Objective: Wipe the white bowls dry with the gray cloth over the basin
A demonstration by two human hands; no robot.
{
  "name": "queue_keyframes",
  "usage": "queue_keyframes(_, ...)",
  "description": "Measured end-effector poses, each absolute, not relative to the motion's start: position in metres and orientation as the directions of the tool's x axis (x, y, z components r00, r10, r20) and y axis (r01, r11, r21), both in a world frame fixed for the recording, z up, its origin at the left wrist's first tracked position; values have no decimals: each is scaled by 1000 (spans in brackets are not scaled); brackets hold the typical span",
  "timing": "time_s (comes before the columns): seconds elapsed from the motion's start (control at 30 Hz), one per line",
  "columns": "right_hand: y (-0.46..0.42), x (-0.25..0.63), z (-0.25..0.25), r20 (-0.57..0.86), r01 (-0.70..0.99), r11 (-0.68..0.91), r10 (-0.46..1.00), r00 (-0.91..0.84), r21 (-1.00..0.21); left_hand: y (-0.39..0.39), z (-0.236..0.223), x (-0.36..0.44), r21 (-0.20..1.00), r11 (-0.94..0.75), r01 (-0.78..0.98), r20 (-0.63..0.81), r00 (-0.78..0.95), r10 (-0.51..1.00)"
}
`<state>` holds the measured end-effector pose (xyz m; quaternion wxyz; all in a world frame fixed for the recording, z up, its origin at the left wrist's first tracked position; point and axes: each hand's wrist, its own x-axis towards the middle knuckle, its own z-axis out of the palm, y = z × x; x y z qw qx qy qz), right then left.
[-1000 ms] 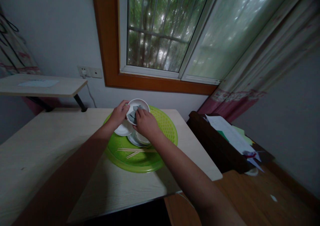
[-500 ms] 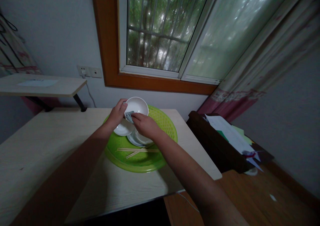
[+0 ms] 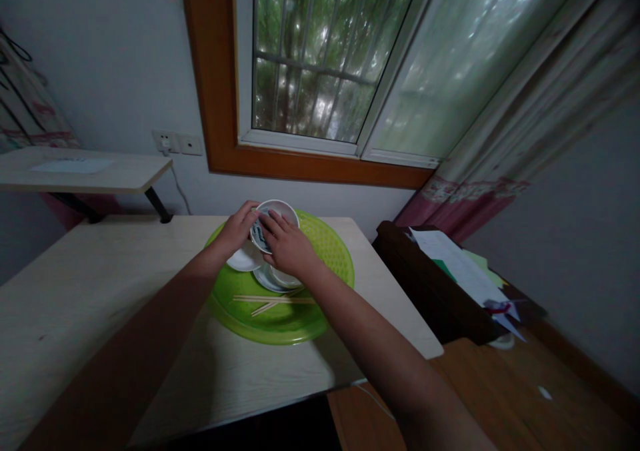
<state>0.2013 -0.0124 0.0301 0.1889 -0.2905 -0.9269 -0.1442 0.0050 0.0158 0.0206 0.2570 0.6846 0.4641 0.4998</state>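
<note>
My left hand (image 3: 236, 230) grips the left rim of a white bowl (image 3: 275, 206), held tilted above a round green tray (image 3: 285, 331). Inside that bowl, my right hand (image 3: 290, 246) presses a grey-blue cloth (image 3: 259, 234) against the wall, its fingers partly spread over the cloth. Beneath the hands a white plate (image 3: 244, 259) lies on the tray. Beside it, a second white bowl (image 3: 286, 279) stands on a saucer (image 3: 266, 280), partly hidden by my right hand. Light wooden chopsticks (image 3: 270, 299) lie crossed at the tray's near side.
The tray stands on a pale wooden table (image 3: 165, 364) by the wall and window. A raised shelf (image 3: 125, 178) is at the back left. To the right, a dark brown box-like piece of furniture (image 3: 415, 284) has papers (image 3: 455, 264) on it.
The bowl has turned and tipped toward me. My right hand has gone from pinching the cloth at the bowl's near edge to pressing it inside with fingers more spread.
</note>
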Motion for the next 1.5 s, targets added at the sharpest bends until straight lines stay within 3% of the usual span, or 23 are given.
queue_keyframes(0.3, -22, 193, 38, 467, 769, 603, 628, -622, 212, 7, 30, 8, 794, -409, 449, 459, -2, 889)
queue_keyframes(0.5, -21, 189, 39, 359, 764, 611, 680, -640, 205, 5, 34, 8, 764, -400, 506, 484, -40, 874)
queue_keyframes(0.83, -20, 202, 38, 484, 579, 811, 474, -735, 84, 7, 32, 4, 757, -449, 474, 536, -58, 842)
queue_keyframes(1.07, -10, 205, 30, 635, 398, 904, 401, -660, -156, 7, 30, 4, 777, -442, 448, 528, -81, 846)
queue_keyframes(1.2, -11, 205, 32, 622, 346, 926, 362, -694, -153, 7, 30, 4, 777, -428, 462, 513, -68, 856)
queue_keyframes(1.33, -17, 207, 36, 547, 392, 904, 417, -726, -170, 6, 30, 4, 778, -425, 462, 508, -66, 859)
queue_keyframes(1.5, -17, 208, 36, 464, 432, 900, 409, -786, -60, 5, 30, 3, 768, -440, 466, 528, -70, 847)
